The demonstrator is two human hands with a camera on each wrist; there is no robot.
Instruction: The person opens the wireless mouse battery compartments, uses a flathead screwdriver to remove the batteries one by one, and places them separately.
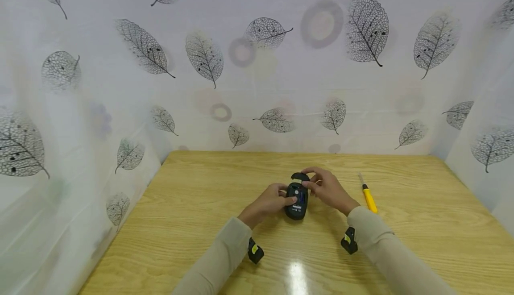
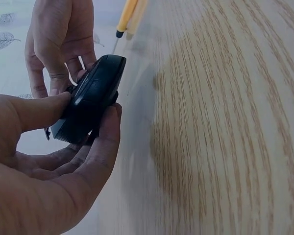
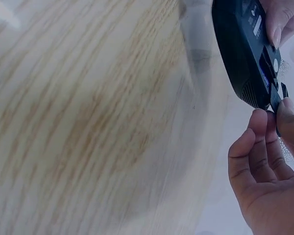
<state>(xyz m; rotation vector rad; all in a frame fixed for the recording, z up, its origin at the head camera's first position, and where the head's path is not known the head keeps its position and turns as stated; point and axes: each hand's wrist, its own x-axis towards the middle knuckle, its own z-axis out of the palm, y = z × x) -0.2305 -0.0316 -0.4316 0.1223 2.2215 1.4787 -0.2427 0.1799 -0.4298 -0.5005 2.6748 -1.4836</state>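
A black computer mouse [image 1: 295, 210] is held up with its underside facing the head camera, its battery compartment uncovered. My left hand [image 1: 268, 202] grips it from the left side, thumb on the underside and fingers behind, as the left wrist view shows around the mouse [image 2: 95, 90]. At the far end of the mouse, my right hand [image 1: 328, 189] pinches a black battery cover [image 1: 298, 177] between thumb and fingers. In the right wrist view the cover [image 3: 275, 98] stands angled at the end of the mouse, next to the open compartment.
To the right on the wooden table [image 1: 192, 197] lies a screwdriver [image 1: 369, 198] with a yellow handle. A white curtain [image 1: 281, 81] with leaf prints hangs behind the table and along both sides. Small black devices [image 1: 349, 240] are worn at both wrists.
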